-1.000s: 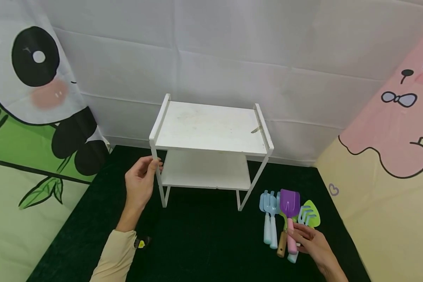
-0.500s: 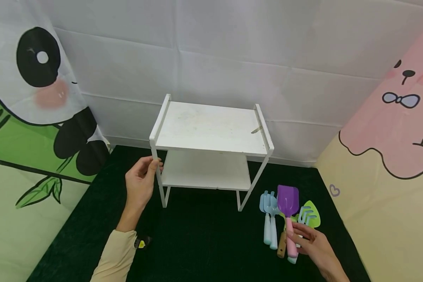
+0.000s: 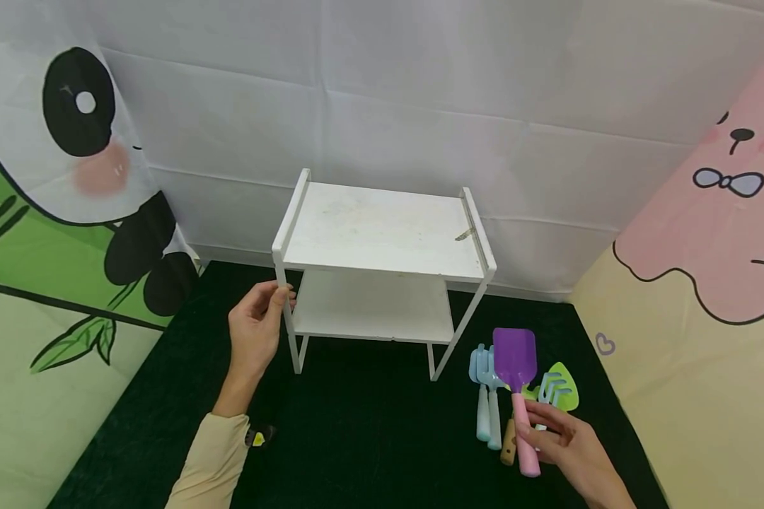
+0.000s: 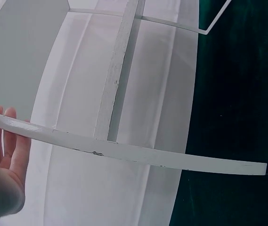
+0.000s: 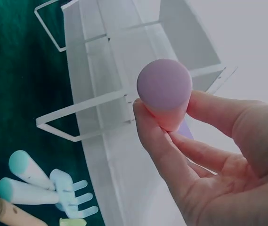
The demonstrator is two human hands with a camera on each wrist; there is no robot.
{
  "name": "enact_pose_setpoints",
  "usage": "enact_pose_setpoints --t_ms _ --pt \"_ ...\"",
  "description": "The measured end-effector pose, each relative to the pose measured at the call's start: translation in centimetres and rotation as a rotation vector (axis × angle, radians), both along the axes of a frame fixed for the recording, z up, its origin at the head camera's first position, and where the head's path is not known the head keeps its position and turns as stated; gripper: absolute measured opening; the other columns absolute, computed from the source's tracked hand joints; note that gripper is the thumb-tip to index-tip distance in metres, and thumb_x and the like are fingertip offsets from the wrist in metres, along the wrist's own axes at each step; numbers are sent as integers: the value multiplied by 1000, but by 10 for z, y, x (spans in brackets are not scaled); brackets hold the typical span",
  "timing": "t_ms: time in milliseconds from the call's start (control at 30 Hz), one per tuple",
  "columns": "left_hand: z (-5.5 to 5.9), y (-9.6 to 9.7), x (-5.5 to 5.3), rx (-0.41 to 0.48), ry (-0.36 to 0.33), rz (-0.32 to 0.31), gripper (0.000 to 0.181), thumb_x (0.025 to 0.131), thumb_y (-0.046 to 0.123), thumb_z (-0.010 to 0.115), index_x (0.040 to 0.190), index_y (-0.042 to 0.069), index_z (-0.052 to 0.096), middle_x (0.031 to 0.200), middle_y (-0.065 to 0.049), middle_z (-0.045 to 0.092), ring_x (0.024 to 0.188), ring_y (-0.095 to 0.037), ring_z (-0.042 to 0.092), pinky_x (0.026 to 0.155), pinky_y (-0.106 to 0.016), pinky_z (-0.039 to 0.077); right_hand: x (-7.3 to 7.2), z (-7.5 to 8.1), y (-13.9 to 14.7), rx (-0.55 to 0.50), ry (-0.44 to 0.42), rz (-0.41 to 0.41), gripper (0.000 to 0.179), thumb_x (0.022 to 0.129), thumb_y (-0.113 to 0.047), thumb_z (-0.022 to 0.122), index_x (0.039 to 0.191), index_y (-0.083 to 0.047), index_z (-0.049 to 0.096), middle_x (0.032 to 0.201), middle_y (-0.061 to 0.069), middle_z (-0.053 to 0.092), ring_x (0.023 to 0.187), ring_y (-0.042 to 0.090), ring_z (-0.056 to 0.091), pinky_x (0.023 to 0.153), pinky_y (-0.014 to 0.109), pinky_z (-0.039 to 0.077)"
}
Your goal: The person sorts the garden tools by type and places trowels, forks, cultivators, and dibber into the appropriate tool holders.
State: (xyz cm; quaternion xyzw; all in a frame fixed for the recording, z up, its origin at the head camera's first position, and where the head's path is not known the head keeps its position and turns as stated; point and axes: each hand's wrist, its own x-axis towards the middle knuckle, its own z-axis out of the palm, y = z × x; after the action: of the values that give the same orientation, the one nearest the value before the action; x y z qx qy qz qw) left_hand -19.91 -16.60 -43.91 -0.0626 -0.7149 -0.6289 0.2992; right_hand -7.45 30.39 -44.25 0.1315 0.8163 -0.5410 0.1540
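A purple toy shovel [image 3: 515, 357] with a pink handle is in my right hand [image 3: 573, 442], held just over the other garden tools at the right. In the right wrist view the thumb and fingers pinch the round handle [image 5: 164, 84], its end facing the camera. My left hand [image 3: 255, 329] holds the front left leg of a small white two-tier shelf [image 3: 382, 233]. The left wrist view shows the fingers [image 4: 20, 157] around the white leg [image 4: 138, 153]. Both shelf boards are bare.
Two light blue toy tools [image 3: 488, 417] lie right of the shelf. Beside them are a wooden handle [image 3: 508, 449], a pale blue rake [image 3: 552, 387] and a green blade [image 3: 569, 396]. Printed cloth walls [image 3: 694, 268] enclose the dark green surface [image 3: 356, 438].
My right hand has tilted and shifted the purple shovel, its blade moving left and up, its handle end nearer me. My left hand stays on the shelf leg.
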Motion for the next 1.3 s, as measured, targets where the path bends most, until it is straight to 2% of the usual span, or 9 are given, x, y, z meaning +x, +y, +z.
enact_pose_setpoints --t_ms 233,467,600,800,967,1300 --pt "1 1 0 1 8 -12 21 105 12 60 113 -5 68 102 -18 72 87 -9 71 85 -20 56 9 15 -4 -30 8 74 68 100 -27 70 154 3 40 142 23 55 109 29 70 86 34 60" --pt "1 1 0 18 10 -19 20 104 11 61 111 -6 68 100 -18 72 86 -10 71 85 -19 56 17 29 -10 -179 -4 150 70 102 -21 67 156 5 32 138 25 56 111 32 70 89 33 59" --pt "1 1 1 18 7 -13 20 104 11 61 111 -6 68 100 -17 72 87 -12 71 85 -19 56 20 34 -13 -246 24 214 67 103 -17 64 156 7 30 140 27 52 112 32 70 91 34 58" --pt "0 1 1 19 7 -13 20 105 11 60 111 -6 68 101 -19 71 87 -12 71 85 -19 55 23 40 -20 -195 79 276 62 104 -13 62 155 7 33 147 30 45 111 23 70 90 32 58" --pt "0 1 2 16 2 -8 20 105 12 61 111 -5 69 101 -18 72 88 -21 72 85 -19 55 23 44 -25 -159 121 303 58 104 -13 61 154 4 37 148 29 44 109 15 69 86 30 59" --pt "0 1 2 25 7 -15 19 104 10 61 111 -6 69 101 -19 73 89 -21 73 85 -18 55 19 56 -44 -159 184 337 54 103 -14 63 151 2 44 137 24 56 106 24 71 86 32 60"
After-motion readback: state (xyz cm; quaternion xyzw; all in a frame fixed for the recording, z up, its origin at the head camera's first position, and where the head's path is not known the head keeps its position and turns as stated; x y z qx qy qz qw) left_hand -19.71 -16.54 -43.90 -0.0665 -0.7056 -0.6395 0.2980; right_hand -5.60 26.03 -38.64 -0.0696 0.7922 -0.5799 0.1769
